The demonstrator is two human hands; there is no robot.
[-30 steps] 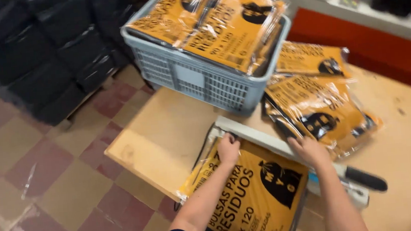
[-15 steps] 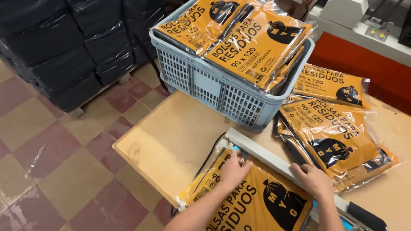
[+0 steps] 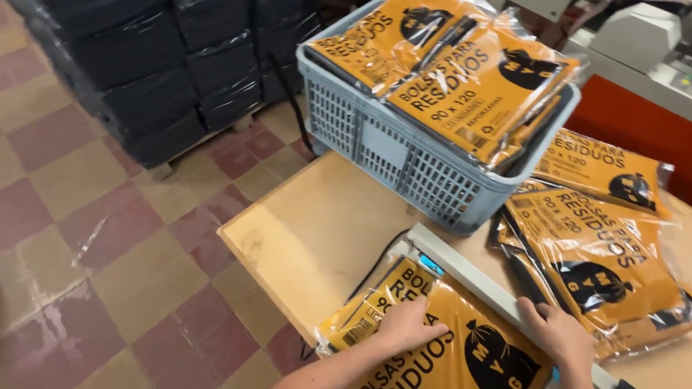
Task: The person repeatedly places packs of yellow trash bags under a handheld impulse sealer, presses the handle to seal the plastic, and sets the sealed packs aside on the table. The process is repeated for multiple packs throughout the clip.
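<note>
My left hand (image 3: 406, 325) lies flat on an orange plastic packet with a black bag picture (image 3: 448, 357), pressing its upper left part. My right hand (image 3: 557, 336) rests on the packet's right edge, against the long white bar of a sealing machine (image 3: 470, 279). The packet lies at the near edge of a wooden table (image 3: 307, 223), partly under the bar. Both hands press down with fingers together; neither lifts anything.
A grey plastic crate (image 3: 397, 152) piled with orange packets stands at the table's back. More orange packets (image 3: 602, 255) lie stacked right of the bar. Black wrapped bundles (image 3: 143, 70) sit on a pallet on the tiled floor. Machines stand at the upper right.
The camera has shifted, so the crate and table sit further right and lower in view. My hands stay on the packet by the sealing bar, with little movement.
</note>
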